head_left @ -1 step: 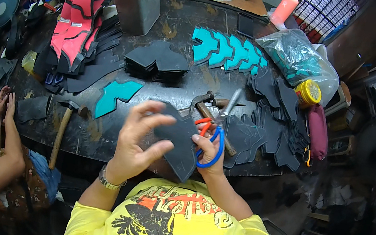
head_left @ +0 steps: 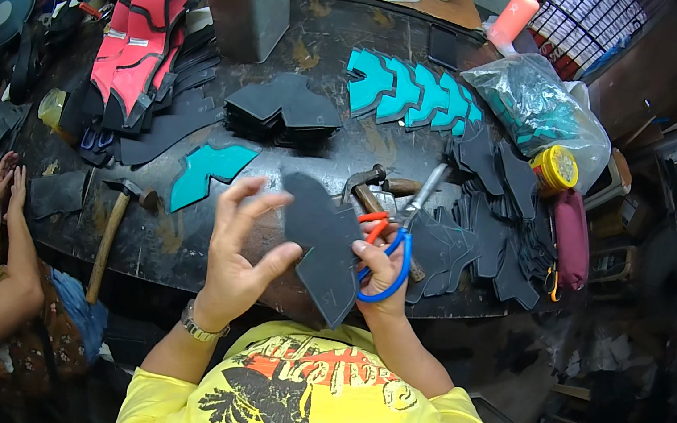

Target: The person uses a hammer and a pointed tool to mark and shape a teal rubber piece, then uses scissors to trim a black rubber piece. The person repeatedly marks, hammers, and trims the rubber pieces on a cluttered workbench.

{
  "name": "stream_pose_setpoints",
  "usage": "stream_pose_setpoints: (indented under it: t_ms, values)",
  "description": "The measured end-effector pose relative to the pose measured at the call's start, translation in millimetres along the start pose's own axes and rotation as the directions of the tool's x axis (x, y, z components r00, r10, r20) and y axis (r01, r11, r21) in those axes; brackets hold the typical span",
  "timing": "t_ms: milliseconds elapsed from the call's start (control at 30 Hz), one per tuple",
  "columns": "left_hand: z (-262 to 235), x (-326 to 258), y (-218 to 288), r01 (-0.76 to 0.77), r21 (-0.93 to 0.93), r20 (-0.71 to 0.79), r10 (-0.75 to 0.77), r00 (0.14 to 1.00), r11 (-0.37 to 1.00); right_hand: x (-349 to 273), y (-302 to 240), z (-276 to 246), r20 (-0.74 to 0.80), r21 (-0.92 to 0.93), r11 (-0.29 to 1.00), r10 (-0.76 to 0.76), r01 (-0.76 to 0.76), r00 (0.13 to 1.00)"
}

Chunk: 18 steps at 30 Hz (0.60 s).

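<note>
At lower centre of the frame, a dark grey cut piece [head_left: 322,243] stands between both hands. The left hand [head_left: 239,262] pinches its left edge, fingers spread; the right hand [head_left: 381,266] grips its right edge while holding blue-and-orange-handled scissors [head_left: 390,252] above the dark surface [head_left: 169,245].

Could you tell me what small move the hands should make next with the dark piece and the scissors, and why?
Probably bring the scissors blades onto the dark cut piece: the left hand pinches its edge with the thumb, holding it above the table, while the right hand has its grip in the handles beside the piece.
</note>
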<state>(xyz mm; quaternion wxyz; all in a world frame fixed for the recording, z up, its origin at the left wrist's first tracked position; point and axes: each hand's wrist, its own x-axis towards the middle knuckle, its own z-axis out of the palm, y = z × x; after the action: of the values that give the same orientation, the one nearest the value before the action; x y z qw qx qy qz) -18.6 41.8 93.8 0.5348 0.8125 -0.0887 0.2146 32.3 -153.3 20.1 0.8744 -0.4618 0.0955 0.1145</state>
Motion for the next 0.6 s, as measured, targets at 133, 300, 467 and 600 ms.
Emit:
stream_pose_setpoints:
  t_ms: [133,300,467,600]
  values:
    - [25,-29,-46,0.382,-0.559,0.057,-0.426,0.903,0.736,7,-12,7,0.022,0.09,0.96,-0.268,0.265,0.963]
    - [36,-27,-51,0.762,-0.512,0.601,-0.469,0.647,0.396,6,-13,13,0.083,-0.118,0.903,-0.405,0.413,0.91]
    - [45,-11,-41,0.579,-0.538,0.464,-0.359,0.81,0.612,-1,-17,5,0.185,-0.329,0.822,-0.427,0.466,0.885]
    - [32,1,-46,0.448,-0.576,0.253,-0.372,0.893,0.684,-13,-22,-8,0.218,-0.215,0.916,-0.292,0.338,0.931]
